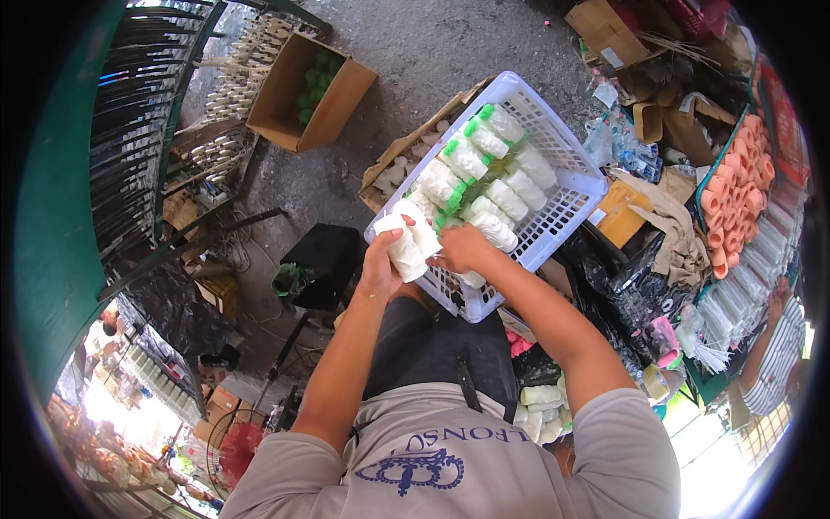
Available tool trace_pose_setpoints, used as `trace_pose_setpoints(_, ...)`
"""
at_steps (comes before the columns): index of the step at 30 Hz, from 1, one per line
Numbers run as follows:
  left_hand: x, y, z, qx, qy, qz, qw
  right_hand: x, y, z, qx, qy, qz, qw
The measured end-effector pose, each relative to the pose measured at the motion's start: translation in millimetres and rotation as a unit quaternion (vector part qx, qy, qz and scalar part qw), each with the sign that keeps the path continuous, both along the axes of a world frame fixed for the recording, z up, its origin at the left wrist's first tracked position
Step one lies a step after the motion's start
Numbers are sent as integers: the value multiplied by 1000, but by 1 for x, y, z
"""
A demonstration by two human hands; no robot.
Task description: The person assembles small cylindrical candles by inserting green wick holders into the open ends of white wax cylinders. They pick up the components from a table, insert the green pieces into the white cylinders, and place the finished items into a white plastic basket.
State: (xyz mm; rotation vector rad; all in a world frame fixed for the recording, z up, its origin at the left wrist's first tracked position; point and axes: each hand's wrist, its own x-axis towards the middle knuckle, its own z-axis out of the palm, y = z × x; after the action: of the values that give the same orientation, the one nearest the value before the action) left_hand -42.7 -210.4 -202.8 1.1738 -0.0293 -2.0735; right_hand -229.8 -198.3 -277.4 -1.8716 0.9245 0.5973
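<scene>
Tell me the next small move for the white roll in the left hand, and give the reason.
Probably set the white roll down into the white basket, at its near end beside the right hand. The left hand holds it over the basket's near rim, the rolls with green ends already lie packed side by side farther in, and bare mesh shows near the wrists.

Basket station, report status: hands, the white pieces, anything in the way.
Left hand grips a white ribbed piece. Right hand at the white basket, on its packed pieces. Nothing in the way.
</scene>
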Motion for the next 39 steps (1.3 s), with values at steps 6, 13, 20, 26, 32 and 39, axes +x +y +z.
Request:
trace_pose_setpoints(6, 9, 16, 18, -5, -10, 23, 1000, 6, -9, -13, 75, 11, -284, 956)
trace_pose_setpoints(13, 12, 58, 59, 41, 17, 38, 998, 33, 0, -31, -22, 86, -318, 944)
trace_pose_setpoints(20, 6, 63, 54, 26, 52, 13, 998, 37, -4, -24, -12, 19, -303, 953)
trace_pose_setpoints(26, 3, 54, 47, 1, 66, -9, 998, 44, 19, -37, -89, -38, -366, 925)
trace_pose_setpoints(32, 0, 47, 45, -9, 63, 4, 998, 64, 9, -53, -119, -43, -318, 940)
trace_pose_setpoints(39, 5, 41, 44, -7, 52, 8, 999, 64, -14, -45, 13, -62, -313, 948)
